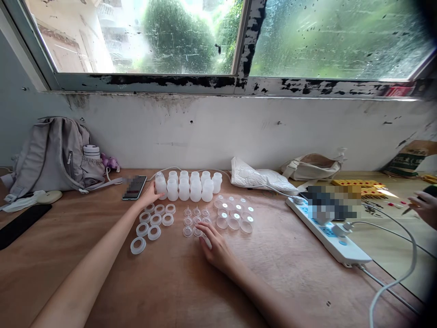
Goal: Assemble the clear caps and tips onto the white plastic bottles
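Two rows of frosted white bottles stand at the back middle of the brown table. My left hand has its fingers around the leftmost front bottle. In front of the bottles lie several white rings. Several clear nipple-shaped pieces are grouped to the right of the rings. Over the front right of that group is my right hand, fingers apart, with nothing visible in it. Farther right sit several clear round caps, some with white-and-green dots.
A phone lies left of the bottles, near a grey backpack. Behind the caps is a silvery pouch. A white power strip with cables is at the right; another person's hand holds something dark beyond it.
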Action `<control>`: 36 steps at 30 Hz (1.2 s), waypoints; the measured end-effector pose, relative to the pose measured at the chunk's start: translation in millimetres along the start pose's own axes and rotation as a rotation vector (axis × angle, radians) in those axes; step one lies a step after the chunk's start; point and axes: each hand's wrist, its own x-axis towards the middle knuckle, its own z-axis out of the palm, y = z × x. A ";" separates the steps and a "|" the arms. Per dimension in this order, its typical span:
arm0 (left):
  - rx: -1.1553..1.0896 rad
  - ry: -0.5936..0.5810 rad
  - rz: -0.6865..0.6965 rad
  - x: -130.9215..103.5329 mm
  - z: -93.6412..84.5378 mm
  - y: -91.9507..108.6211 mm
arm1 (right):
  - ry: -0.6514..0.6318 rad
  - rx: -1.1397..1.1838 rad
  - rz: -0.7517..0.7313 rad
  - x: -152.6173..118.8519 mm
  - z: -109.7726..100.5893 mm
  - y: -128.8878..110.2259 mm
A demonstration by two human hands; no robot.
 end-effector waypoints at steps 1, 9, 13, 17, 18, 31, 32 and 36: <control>0.012 -0.003 0.000 -2.5 -1.6 2.0 | 0.029 0.000 0.010 0.5 -0.8 0.7; 0.388 0.054 0.079 -59.3 -5.0 38.6 | 0.165 -0.167 0.216 4.2 -13.2 12.1; 0.554 -0.097 0.175 -98.4 5.2 59.7 | 0.061 -0.307 0.315 2.7 -14.4 14.5; 0.669 -0.047 0.224 -120.2 19.2 64.3 | -0.006 -0.400 0.352 -3.0 -5.2 20.3; 0.695 -0.036 0.228 -122.8 22.3 63.4 | -0.013 -0.413 0.352 -4.3 -3.0 21.9; 0.660 -0.004 0.285 -133.4 37.8 52.3 | 0.061 -0.233 0.329 -1.1 -5.3 18.9; 0.659 -0.007 0.280 -134.4 37.4 52.5 | 0.071 -0.206 0.314 -1.1 -4.3 18.1; 0.582 0.009 0.281 -137.9 34.4 60.0 | 0.097 -0.154 0.239 -1.9 0.2 12.3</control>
